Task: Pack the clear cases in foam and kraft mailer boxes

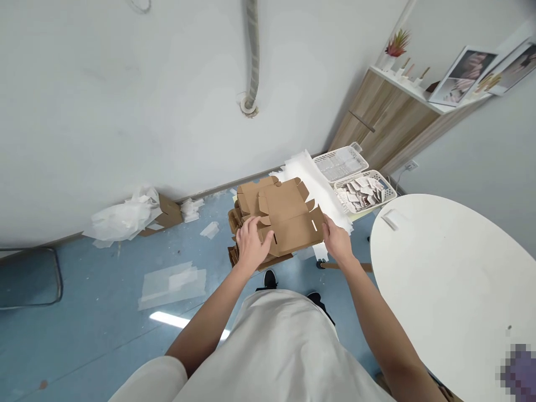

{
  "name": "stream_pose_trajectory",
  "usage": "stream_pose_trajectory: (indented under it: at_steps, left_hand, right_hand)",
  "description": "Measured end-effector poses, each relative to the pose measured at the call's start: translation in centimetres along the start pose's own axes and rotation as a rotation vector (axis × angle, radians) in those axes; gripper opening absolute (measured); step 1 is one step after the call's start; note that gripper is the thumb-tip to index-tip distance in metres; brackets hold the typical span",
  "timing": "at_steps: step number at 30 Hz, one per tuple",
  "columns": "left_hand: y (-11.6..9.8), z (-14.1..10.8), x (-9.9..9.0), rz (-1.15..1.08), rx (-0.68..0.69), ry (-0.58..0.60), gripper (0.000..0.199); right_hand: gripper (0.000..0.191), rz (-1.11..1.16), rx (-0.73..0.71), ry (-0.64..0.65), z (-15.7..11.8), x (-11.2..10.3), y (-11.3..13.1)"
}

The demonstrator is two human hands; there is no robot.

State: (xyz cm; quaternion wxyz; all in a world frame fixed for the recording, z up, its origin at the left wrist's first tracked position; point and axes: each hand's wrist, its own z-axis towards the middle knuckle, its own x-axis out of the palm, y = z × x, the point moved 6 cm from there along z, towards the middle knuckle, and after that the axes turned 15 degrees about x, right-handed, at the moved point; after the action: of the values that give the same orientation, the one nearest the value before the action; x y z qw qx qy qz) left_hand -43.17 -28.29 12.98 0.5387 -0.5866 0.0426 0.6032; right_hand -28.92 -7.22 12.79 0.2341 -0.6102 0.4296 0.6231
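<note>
Left hand [251,244] lay spread at the left of a carton [293,233], right hand [337,241] pinched its right edge, more cartons [248,196] lay beneath.

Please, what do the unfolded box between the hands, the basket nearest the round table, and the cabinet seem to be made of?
Unfolded box: matt brown cardboard, shown by its creases and cut flaps. Basket: probably smooth white plastic, from its perforated wall. Cabinet: dull, streaked wood grain; perhaps wood or laminate.
</note>
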Motion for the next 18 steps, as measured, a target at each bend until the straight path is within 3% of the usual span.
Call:
stream_pose_trajectory:
  at_steps: [4,6,10,15,18]
  left_hand:
    - [0.0,0.1,2.8,-0.104,-0.125,0.109,0.066]
    - [-1.3,0.1,4.4,-0.160,-0.136,0.148,0.074]
    - [-4.5,0.0,7.2,-0.349,-0.134,0.096,0.083]
    - [-10.8,0.1,13.1,-0.789,-0.114,0.318,0.043]
    - [-15.2,0.3,16.2,-0.842,-0.082,0.379,0.034]
  right_hand:
    - [0.044,0.147,-0.018,-0.091,-1.2,-1.8,-3.7]
    - [0.044,0.235,0.008,-0.125,-2.1,-2.7,-6.4]
    - [0.045,0.413,0.128,-0.203,-4.3,-4.5,-12.7]
    - [0.044,0.512,0.297,-0.321,-7.2,-6.2,-21.1]
    - [0.045,0.537,0.398,-0.371,-9.2,-6.6,-25.8]
